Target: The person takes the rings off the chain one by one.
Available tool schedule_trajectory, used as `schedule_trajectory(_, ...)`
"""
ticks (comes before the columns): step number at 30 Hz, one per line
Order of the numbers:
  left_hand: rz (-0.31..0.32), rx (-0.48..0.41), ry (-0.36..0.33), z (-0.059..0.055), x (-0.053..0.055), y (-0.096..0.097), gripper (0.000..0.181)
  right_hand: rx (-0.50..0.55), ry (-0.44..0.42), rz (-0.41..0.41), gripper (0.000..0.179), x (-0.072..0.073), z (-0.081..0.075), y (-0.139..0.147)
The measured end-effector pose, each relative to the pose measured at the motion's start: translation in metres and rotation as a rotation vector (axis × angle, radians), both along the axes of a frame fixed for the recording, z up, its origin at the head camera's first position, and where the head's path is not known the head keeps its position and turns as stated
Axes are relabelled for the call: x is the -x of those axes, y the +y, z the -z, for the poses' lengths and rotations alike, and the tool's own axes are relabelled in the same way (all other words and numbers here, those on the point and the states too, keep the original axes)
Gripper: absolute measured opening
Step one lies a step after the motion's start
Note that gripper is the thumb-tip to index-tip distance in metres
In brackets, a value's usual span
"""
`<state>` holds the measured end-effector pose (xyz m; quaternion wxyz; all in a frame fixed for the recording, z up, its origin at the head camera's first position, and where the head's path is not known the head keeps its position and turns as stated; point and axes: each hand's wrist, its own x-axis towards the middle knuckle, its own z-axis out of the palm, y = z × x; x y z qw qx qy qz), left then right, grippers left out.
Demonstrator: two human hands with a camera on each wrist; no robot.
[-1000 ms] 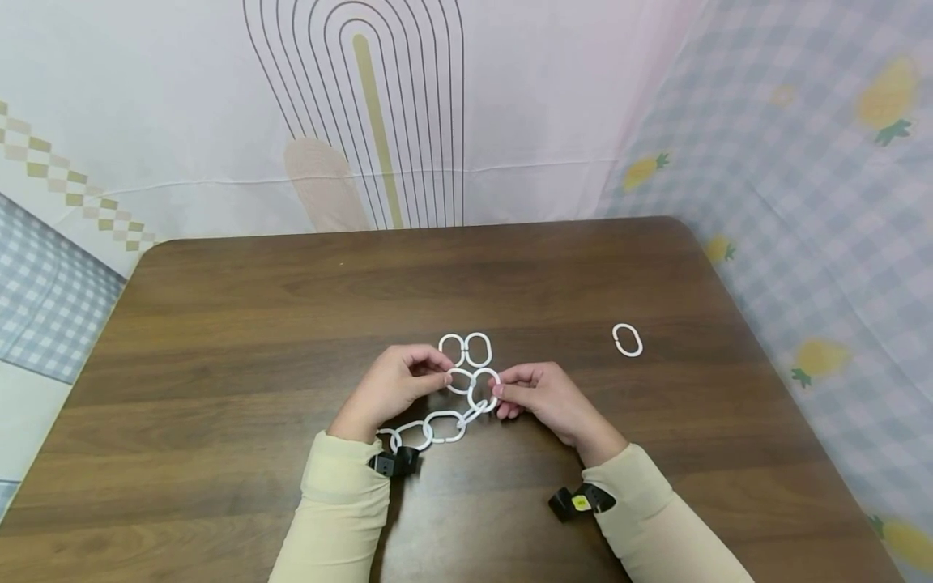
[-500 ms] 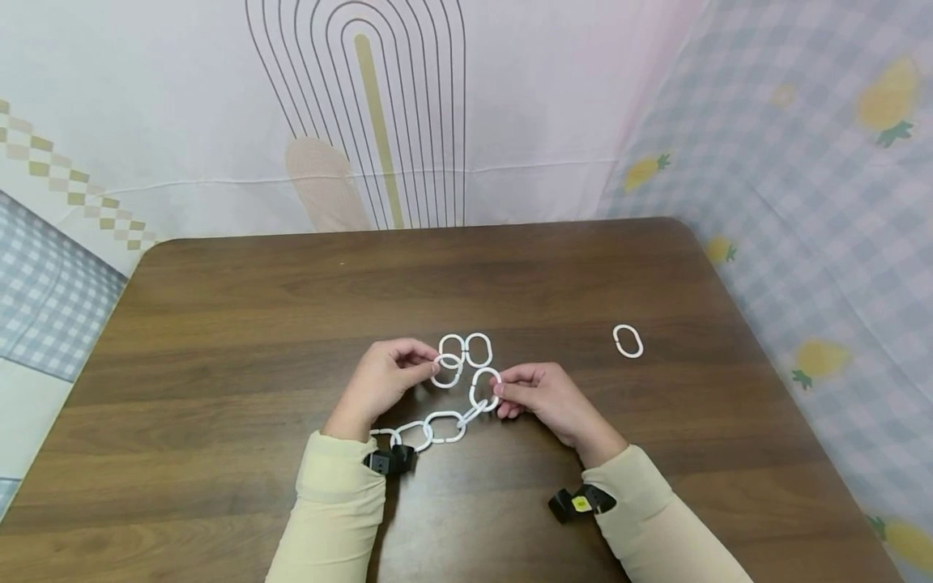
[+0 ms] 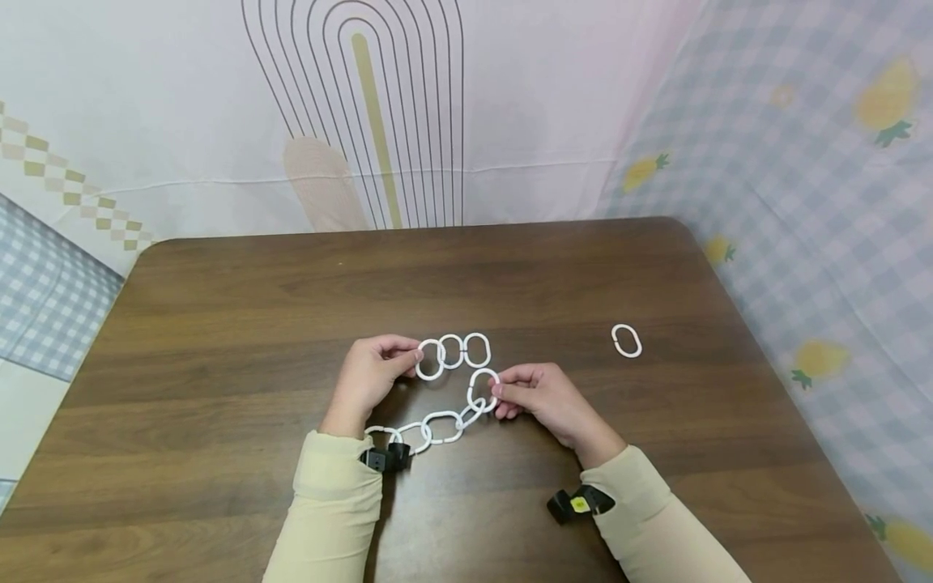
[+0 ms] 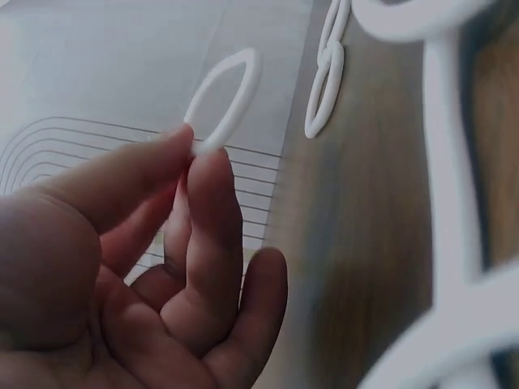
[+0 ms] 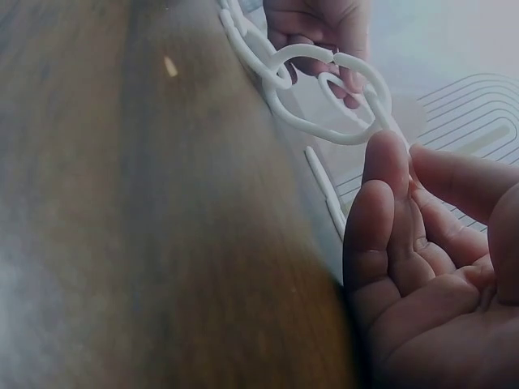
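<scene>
My left hand [image 3: 370, 374] pinches a white oval plastic link [image 3: 428, 378] between thumb and fingertips. In the head view this link overlaps the edge of one of two white links [image 3: 477, 366] lying side by side on the table; whether they touch is unclear. Thumb and fingers of my right hand [image 3: 543, 398] pinch a white end link [image 3: 470, 394], which has a small gap in its side. From it a chain of several joined white links [image 3: 443, 441] trails left along the table, partly hidden behind my left wrist.
One loose white link [image 3: 640, 344] lies apart on the right of the brown wooden table [image 3: 233, 324]. Patterned cloth [image 3: 539, 97] hangs behind the table and along its right side. A black wrist camera [image 3: 386, 459] sits on my left sleeve, another [image 3: 579, 502] on my right.
My left hand has drawn its link left and slightly away, from beside the chain's end link to the left of the table pair. My right hand has stayed in place, still pinching the end link.
</scene>
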<state>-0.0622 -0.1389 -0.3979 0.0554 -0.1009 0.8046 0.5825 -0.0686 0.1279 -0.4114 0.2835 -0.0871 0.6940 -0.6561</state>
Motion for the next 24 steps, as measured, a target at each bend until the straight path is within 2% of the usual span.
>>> schedule_trajectory(4,-0.036,0.039,-0.017,-0.0012,0.0012,-0.0035,0.019,0.005,-0.001,0.001,0.027,0.0008,0.0002,-0.0011)
schedule_trajectory(14,-0.051,0.098,-0.041,-0.0002,0.0037,-0.0076,0.019,0.01,-0.007,0.001,0.028,0.0017,0.0009,-0.0013)
schedule_trajectory(19,-0.042,0.144,-0.043,0.0019,0.0045,-0.0052,0.017,-0.009,-0.008,0.004,0.028,0.0029,0.002,0.0)
schedule_trajectory(24,-0.006,0.222,-0.02,0.0025,0.0047,-0.0048,0.015,-0.018,-0.012,0.005,0.028,0.0028,0.0029,-0.0012)
